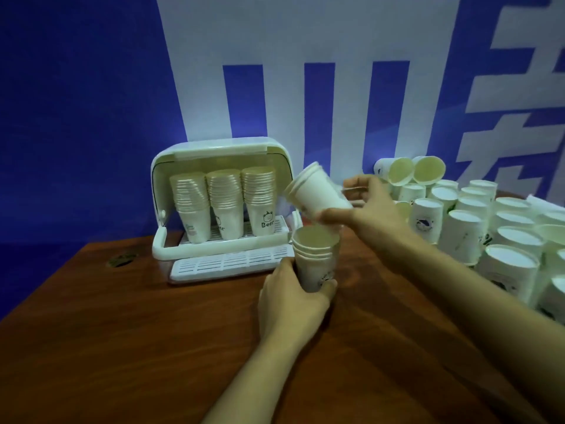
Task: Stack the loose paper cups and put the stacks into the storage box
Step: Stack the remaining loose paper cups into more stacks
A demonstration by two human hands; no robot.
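I see the brown table (128, 325) filling the lower frame, with the white storage box (220, 197) at centre left, its lid raised and three tall stacks of cups standing upright inside. The loose paper cups (477, 228) crowd the right edge, most of them mouth-down, two lying on their sides at the back. At centre my left hand (293, 298) wraps its fingers round the base of a short upright stack (316, 258), mouth facing up, standing just in front of the box's tray. Directly above it my right hand (363, 206) grips a tilted pair of nested cups (318, 192), thumb below and fingers over the top, their rims pointing to the upper left and their bottoms to the lower right. I judge the coming move turns on that tilt: the held cups' long axis slants well off the lower stack's vertical axis, so they must swing upright, bottoms down, before dropping into the open mouth just beneath.
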